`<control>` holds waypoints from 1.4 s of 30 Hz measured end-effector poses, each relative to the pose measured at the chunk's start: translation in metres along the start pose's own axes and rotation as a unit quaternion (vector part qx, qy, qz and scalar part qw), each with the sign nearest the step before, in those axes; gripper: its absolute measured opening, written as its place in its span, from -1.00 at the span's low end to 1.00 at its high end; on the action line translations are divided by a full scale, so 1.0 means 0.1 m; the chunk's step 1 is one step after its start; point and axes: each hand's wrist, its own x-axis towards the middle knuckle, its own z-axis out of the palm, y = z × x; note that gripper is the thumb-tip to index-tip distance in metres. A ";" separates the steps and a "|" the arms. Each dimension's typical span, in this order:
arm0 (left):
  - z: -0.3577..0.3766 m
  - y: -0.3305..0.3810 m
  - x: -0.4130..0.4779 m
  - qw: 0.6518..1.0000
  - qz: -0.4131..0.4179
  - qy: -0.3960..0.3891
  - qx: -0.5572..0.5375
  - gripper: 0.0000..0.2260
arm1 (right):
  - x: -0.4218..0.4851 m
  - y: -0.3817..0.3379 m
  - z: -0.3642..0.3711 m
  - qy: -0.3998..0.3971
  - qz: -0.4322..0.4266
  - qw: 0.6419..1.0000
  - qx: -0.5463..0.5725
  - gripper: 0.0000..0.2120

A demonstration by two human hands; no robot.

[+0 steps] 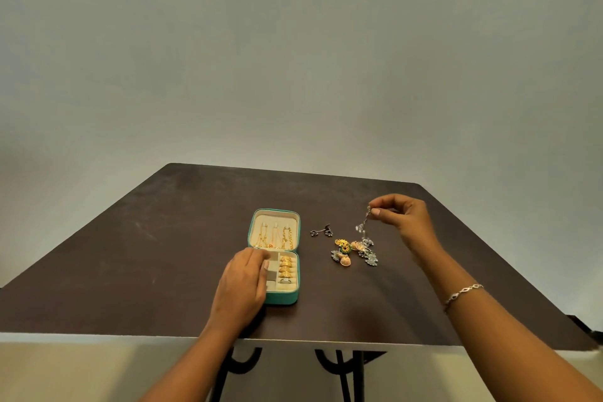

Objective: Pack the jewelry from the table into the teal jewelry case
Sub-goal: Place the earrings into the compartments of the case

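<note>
- Right hand point(396, 215) pinches a silver drop earring point(361, 226), dangling upright right of centre
- Teal jewelry case point(284, 299) lies lower left of it, with the left hand point(243, 281) resting flat on it

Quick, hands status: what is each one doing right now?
Left hand: open, fingers resting on the teal case.
Right hand: closed, pinching a dangling silver piece.

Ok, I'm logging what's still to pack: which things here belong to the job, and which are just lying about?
Job: teal jewelry case, left hand resting on it; silver dangling piece pinched by right hand; mixed earring pile; dark earring pair.
Lying about: bracelet on the right wrist; table.
</note>
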 end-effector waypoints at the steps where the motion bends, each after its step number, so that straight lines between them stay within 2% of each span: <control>1: 0.00 0.01 0.00 1.000 0.000 0.000 -0.002 -0.64 | -0.07 -0.03 -0.04 -0.008 0.001 1.000 0.000 -0.87; 5: -0.01 0.02 0.00 1.000 0.008 0.002 -0.002 -0.54 | -0.33 -0.08 -0.22 -0.040 0.001 0.998 -0.039 -0.79; 13: -0.01 0.03 0.01 1.000 0.007 -0.003 0.002 -0.83 | -0.58 -0.14 -0.52 -0.020 0.007 0.997 -0.074 -0.71; 17: -0.04 0.06 0.00 1.000 0.001 0.011 -0.013 -0.84 | -0.64 -0.19 -0.58 -0.009 0.012 0.999 -0.052 -0.71; 19: -0.06 0.08 0.00 1.000 -0.001 0.016 -0.022 -0.81 | -0.64 -0.23 -0.60 0.003 0.011 0.999 -0.036 -0.71; 24: -0.07 0.08 0.00 0.998 -0.023 0.027 -0.057 -0.58 | -0.61 -0.29 -0.62 0.002 0.009 0.999 -0.044 -0.72; 29: -0.08 0.17 0.04 0.996 -0.018 0.071 -0.056 -0.48 | -0.58 -0.35 -0.73 -0.055 0.042 0.994 -0.088 -0.74; 33: 0.02 0.49 0.19 0.990 0.075 0.116 -0.031 -0.67 | -0.54 -0.43 -0.87 -0.118 0.072 0.978 -0.157 -0.71; 37: 0.31 0.88 0.29 0.980 0.158 0.106 -0.051 -0.74 | -0.52 -0.53 -1.07 -0.140 0.099 0.967 -0.187 -0.74; 39: 0.48 1.03 0.35 0.982 0.159 0.076 -0.068 -0.76 | -0.53 -0.55 -1.21 -0.113 0.102 0.973 -0.176 -0.75; 42: 0.70 1.14 0.52 0.989 0.112 0.023 -0.095 -0.85 | -0.53 -0.55 -1.36 -0.083 0.102 0.979 -0.158 -0.74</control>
